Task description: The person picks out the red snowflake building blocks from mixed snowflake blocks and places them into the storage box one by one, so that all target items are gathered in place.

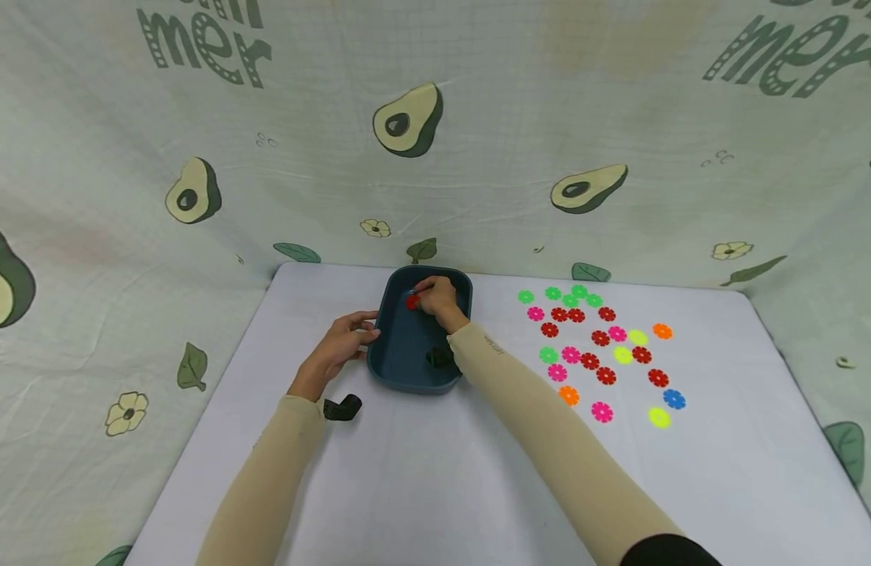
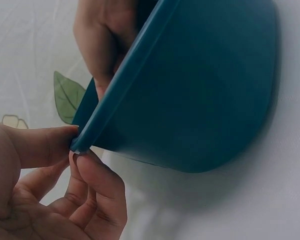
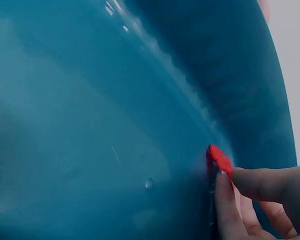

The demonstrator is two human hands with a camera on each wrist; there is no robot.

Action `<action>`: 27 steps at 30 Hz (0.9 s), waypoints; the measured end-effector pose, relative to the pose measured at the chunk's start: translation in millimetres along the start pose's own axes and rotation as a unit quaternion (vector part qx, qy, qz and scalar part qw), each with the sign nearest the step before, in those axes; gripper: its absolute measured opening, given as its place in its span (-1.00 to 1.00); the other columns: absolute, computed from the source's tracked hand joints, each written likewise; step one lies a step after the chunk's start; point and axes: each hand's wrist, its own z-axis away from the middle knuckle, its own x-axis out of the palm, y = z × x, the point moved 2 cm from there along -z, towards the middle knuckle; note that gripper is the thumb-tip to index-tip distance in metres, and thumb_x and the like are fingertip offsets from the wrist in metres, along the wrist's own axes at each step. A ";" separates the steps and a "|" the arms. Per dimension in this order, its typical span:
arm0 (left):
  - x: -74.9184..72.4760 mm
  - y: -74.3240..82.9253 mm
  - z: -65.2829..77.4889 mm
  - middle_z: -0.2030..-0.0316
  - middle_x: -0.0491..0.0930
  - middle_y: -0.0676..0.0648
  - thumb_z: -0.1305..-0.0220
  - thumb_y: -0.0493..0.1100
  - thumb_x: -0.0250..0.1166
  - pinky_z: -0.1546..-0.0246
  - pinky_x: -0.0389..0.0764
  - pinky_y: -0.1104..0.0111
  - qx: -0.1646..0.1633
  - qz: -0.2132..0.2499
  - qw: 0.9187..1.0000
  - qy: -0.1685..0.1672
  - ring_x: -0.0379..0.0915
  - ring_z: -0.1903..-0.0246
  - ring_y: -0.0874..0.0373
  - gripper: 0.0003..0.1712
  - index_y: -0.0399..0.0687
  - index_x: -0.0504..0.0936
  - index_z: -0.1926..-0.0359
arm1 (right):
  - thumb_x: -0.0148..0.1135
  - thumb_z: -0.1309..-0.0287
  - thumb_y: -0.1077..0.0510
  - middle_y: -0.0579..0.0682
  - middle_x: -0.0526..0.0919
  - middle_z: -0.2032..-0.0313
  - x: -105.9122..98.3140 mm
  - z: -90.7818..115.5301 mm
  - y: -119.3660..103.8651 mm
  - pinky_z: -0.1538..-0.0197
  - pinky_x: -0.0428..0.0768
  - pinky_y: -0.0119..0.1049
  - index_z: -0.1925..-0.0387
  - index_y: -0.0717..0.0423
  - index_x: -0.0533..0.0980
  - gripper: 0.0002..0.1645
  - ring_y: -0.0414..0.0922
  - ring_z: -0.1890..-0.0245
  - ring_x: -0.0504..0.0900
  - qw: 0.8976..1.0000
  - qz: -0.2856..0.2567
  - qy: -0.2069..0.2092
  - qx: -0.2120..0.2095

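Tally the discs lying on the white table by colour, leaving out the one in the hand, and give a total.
Red discs: 9
Green discs: 6
Pink discs: 5
Yellow discs: 3
Orange discs: 2
Blue disc: 1
Total: 26

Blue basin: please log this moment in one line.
left hand: pinches basin by rim; right hand: pinches red disc in basin; other discs: on table

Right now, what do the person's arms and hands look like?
The long sleeves are beige, with small dark markings near the right cuff. A dark device sticks out beside each wrist. The left hand and right hand wear no gloves.
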 end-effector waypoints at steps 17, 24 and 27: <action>-2.5 -3.5 -3.8 -0.04 0.44 -0.10 -0.59 -0.26 0.17 0.18 0.55 0.34 -0.001 -0.017 1.000 -0.007 0.51 0.13 0.18 -0.37 -0.19 0.30 -0.58 | 0.26 -0.28 0.52 0.27 0.70 -0.02 -25.9 28.4 -21.0 0.02 0.67 -0.18 -0.10 0.32 0.65 -0.63 0.15 -0.02 0.72 0.994 0.000 -0.091 -0.060; -2.0 -2.5 -3.6 -0.05 0.44 -0.09 -0.59 -0.25 0.18 0.18 0.57 0.34 0.001 -0.020 1.000 -0.010 0.51 0.12 0.20 -0.35 -0.18 0.27 -0.60 | 0.27 -0.33 0.47 0.30 0.68 -0.11 -59.9 48.6 -25.3 -0.13 0.67 -0.14 -0.21 0.35 0.59 -0.57 0.15 -0.13 0.70 0.988 0.016 -0.124 -0.085; -1.9 -2.5 -3.7 -0.06 0.43 -0.09 -0.59 -0.24 0.18 0.19 0.57 0.34 0.002 -0.021 1.000 -0.014 0.51 0.12 0.20 -0.34 -0.19 0.25 -0.61 | 0.25 -0.32 0.51 0.34 0.65 -0.14 -79.0 58.9 -22.0 -0.17 0.67 -0.13 -0.23 0.41 0.56 -0.54 0.18 -0.15 0.69 0.987 0.003 -0.130 -0.099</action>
